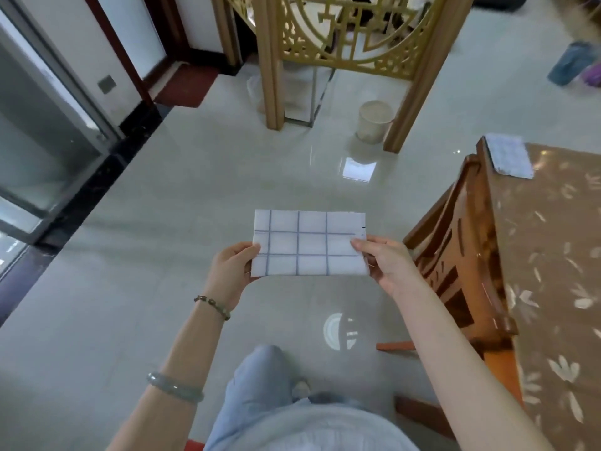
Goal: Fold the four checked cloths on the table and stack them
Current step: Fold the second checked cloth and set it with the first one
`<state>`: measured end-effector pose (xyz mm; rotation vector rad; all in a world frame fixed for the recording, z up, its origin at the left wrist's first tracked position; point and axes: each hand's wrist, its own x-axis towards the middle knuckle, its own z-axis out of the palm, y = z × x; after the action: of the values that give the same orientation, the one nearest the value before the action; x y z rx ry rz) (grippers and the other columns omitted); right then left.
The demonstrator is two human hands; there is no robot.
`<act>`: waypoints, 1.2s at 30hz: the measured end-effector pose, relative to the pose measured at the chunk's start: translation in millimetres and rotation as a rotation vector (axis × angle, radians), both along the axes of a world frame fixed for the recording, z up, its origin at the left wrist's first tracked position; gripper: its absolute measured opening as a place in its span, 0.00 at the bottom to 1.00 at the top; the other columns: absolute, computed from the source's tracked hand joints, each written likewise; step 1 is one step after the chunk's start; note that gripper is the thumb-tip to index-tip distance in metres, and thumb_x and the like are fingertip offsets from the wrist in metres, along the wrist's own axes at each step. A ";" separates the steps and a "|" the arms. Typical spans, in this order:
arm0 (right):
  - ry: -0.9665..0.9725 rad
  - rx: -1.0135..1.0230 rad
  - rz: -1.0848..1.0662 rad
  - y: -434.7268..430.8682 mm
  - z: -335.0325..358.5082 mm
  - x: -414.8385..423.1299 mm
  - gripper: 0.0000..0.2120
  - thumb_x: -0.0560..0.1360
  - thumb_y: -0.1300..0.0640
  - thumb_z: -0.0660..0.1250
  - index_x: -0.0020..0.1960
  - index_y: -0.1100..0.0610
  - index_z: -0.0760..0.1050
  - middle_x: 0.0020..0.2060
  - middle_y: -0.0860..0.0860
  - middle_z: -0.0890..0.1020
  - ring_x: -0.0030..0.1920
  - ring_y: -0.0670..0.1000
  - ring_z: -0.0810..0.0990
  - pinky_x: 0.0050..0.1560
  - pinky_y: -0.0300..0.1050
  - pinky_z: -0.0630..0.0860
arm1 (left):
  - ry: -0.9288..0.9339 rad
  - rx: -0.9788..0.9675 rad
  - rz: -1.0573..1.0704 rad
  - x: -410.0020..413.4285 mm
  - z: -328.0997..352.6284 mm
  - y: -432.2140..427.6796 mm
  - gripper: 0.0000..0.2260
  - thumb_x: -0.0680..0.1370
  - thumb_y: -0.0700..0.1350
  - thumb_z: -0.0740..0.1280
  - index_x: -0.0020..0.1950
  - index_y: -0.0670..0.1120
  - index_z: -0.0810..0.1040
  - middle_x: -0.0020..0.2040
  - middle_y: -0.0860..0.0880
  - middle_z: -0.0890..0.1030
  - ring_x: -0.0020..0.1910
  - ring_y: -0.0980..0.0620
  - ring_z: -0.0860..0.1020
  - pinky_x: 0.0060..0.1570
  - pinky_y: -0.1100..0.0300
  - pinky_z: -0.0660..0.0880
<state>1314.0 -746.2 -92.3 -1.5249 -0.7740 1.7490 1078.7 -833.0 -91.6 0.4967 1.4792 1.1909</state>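
Grey metal and glass of a door frame (48, 131) fill the far left, with a dark stone strip of floor running along its foot. Pale glossy tiles (162, 320) cover the floor. On the left forearm sit 2 bracelets: a smooth green bangle (174, 387) lower down and a beaded one (213, 306) at the wrist. The left hand (232, 268) grips the left edge of a folded checked cloth (309, 244), thumb on top and fingers curled beneath. White with thin blue grid lines, the cloth is held flat in the air over the floor, in front of the person and well apart from the table. Beyond it stands a gilded lattice screen (351, 30) on wooden posts, with a pale round bin (374, 120) at its base. The right hand (387, 262) pinches the cloth's right edge, thumb above and fingers below. Just right of that hand is a carved wooden chair (455, 265), pushed against a table (559, 288) with a brown floral covering. Near the table's far corner lies another folded checked cloth (509, 154), resting flat.
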 end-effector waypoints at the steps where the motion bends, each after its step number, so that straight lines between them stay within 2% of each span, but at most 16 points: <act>1: -0.002 0.001 -0.018 11.7 0.4 -4.0 0.05 0.70 0.67 0.71 0.45 0.62 0.81 0.32 0.54 0.83 0.30 0.49 0.79 0.38 0.41 0.78 | 0.000 -0.001 -0.003 -4.8 -0.9 15.5 0.07 0.80 0.39 0.61 0.47 0.40 0.78 0.29 0.52 0.79 0.31 0.56 0.79 0.40 0.60 0.77; 5: 0.001 0.004 -0.108 74.6 0.8 -21.0 0.07 0.70 0.67 0.72 0.47 0.64 0.81 0.33 0.55 0.83 0.31 0.50 0.80 0.36 0.41 0.79 | -0.023 0.007 -0.087 -29.5 -7.1 98.7 0.07 0.80 0.39 0.62 0.46 0.40 0.78 0.38 0.45 0.79 0.35 0.53 0.80 0.38 0.60 0.78; 8: -0.040 0.030 -0.147 120.4 4.5 -33.8 0.03 0.70 0.66 0.72 0.44 0.63 0.81 0.32 0.54 0.80 0.32 0.51 0.78 0.34 0.40 0.76 | -0.034 0.015 -0.154 -46.7 -6.7 165.9 0.06 0.80 0.38 0.61 0.47 0.40 0.77 0.37 0.47 0.82 0.35 0.54 0.80 0.37 0.61 0.78; 12: -0.056 0.023 -0.266 180.1 12.7 -50.4 0.02 0.70 0.65 0.73 0.42 0.63 0.80 0.37 0.57 0.79 0.35 0.52 0.78 0.38 0.42 0.76 | -0.023 0.016 -0.295 -68.8 2.5 256.9 0.07 0.80 0.39 0.61 0.51 0.38 0.77 0.40 0.46 0.83 0.38 0.54 0.82 0.38 0.60 0.79; 13: -0.049 0.025 -0.301 193.9 15.4 -54.0 0.02 0.70 0.66 0.72 0.43 0.63 0.80 0.38 0.58 0.79 0.37 0.53 0.78 0.40 0.44 0.76 | -0.018 0.018 -0.329 -72.1 6.5 278.7 0.07 0.80 0.39 0.61 0.52 0.37 0.77 0.40 0.46 0.83 0.37 0.54 0.82 0.37 0.60 0.79; 17: -0.021 0.047 -0.414 238.8 27.7 -60.5 0.04 0.72 0.67 0.70 0.47 0.65 0.80 0.43 0.61 0.79 0.43 0.57 0.78 0.46 0.48 0.77 | 0.014 0.034 -0.430 -72.3 22.1 356.4 0.06 0.81 0.37 0.60 0.50 0.38 0.75 0.26 0.54 0.79 0.27 0.60 0.78 0.33 0.64 0.78; 22: 0.005 0.047 -0.532 286.0 31.4 -55.6 0.03 0.72 0.67 0.70 0.46 0.64 0.80 0.44 0.61 0.81 0.41 0.55 0.80 0.42 0.44 0.80 | 0.018 0.042 -0.543 -61.2 21.9 433.6 0.07 0.80 0.37 0.60 0.55 0.36 0.75 0.23 0.55 0.76 0.25 0.60 0.76 0.36 0.63 0.79; 24: 0.001 0.035 -0.574 306.3 28.5 -50.2 0.04 0.72 0.67 0.70 0.47 0.64 0.80 0.45 0.61 0.82 0.44 0.56 0.81 0.48 0.47 0.80 | 0.021 0.031 -0.576 -54.0 17.1 462.8 0.09 0.80 0.37 0.61 0.58 0.35 0.75 0.26 0.55 0.78 0.27 0.60 0.77 0.37 0.61 0.79; 26: 0.004 0.029 -0.611 327.6 24.8 -42.6 0.06 0.72 0.67 0.70 0.49 0.66 0.80 0.44 0.60 0.83 0.44 0.56 0.82 0.50 0.49 0.79 | 0.014 0.023 -0.594 -45.4 12.5 491.2 0.12 0.80 0.38 0.62 0.60 0.34 0.75 0.33 0.51 0.81 0.32 0.57 0.79 0.41 0.58 0.80; 28: 0.008 0.032 -0.642 351.7 21.6 -31.9 0.08 0.72 0.67 0.70 0.51 0.67 0.79 0.42 0.59 0.84 0.41 0.54 0.83 0.43 0.45 0.81 | 0.016 0.014 -0.604 -34.2 7.7 522.3 0.12 0.79 0.38 0.63 0.61 0.34 0.75 0.43 0.44 0.82 0.37 0.54 0.81 0.40 0.58 0.80; 29: 0.002 0.038 -0.651 363.4 20.6 -26.5 0.08 0.72 0.67 0.70 0.51 0.67 0.79 0.42 0.58 0.84 0.39 0.53 0.83 0.39 0.42 0.82 | 0.021 0.014 -0.610 -27.4 5.9 537.9 0.12 0.79 0.37 0.63 0.60 0.34 0.75 0.45 0.43 0.82 0.38 0.54 0.81 0.38 0.60 0.80; 31: -0.020 0.054 -0.665 388.2 19.0 -12.8 0.07 0.72 0.66 0.70 0.50 0.66 0.79 0.41 0.58 0.84 0.37 0.52 0.82 0.33 0.40 0.80 | 0.027 0.016 -0.633 -9.0 4.4 570.6 0.11 0.79 0.37 0.63 0.60 0.35 0.76 0.44 0.43 0.81 0.35 0.56 0.81 0.35 0.61 0.79; 32: -0.028 0.056 -0.675 400.9 18.2 -4.3 0.06 0.73 0.66 0.70 0.49 0.65 0.79 0.41 0.58 0.83 0.37 0.52 0.82 0.33 0.40 0.80 | 0.028 0.017 -0.649 1.6 4.4 587.4 0.10 0.79 0.37 0.63 0.59 0.35 0.76 0.44 0.43 0.81 0.35 0.56 0.81 0.34 0.62 0.79; 35: -0.026 0.047 -0.730 440.9 17.5 24.4 0.04 0.73 0.66 0.70 0.48 0.63 0.79 0.44 0.58 0.84 0.42 0.53 0.82 0.43 0.43 0.80 | 0.023 0.026 -0.703 36.6 9.9 637.1 0.07 0.79 0.36 0.62 0.54 0.38 0.78 0.42 0.45 0.82 0.34 0.57 0.81 0.34 0.62 0.79; 36: -0.031 0.042 -0.746 453.1 17.7 34.0 0.05 0.73 0.66 0.70 0.49 0.63 0.79 0.43 0.58 0.83 0.41 0.53 0.82 0.43 0.42 0.80 | 0.023 0.030 -0.714 48.1 12.0 652.7 0.06 0.79 0.36 0.62 0.52 0.39 0.78 0.41 0.46 0.82 0.34 0.56 0.81 0.34 0.62 0.79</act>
<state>1347.9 -293.1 -74.6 -1.5420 -0.1931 1.1422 1126.8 -180.2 -79.5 0.9624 1.1470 0.6378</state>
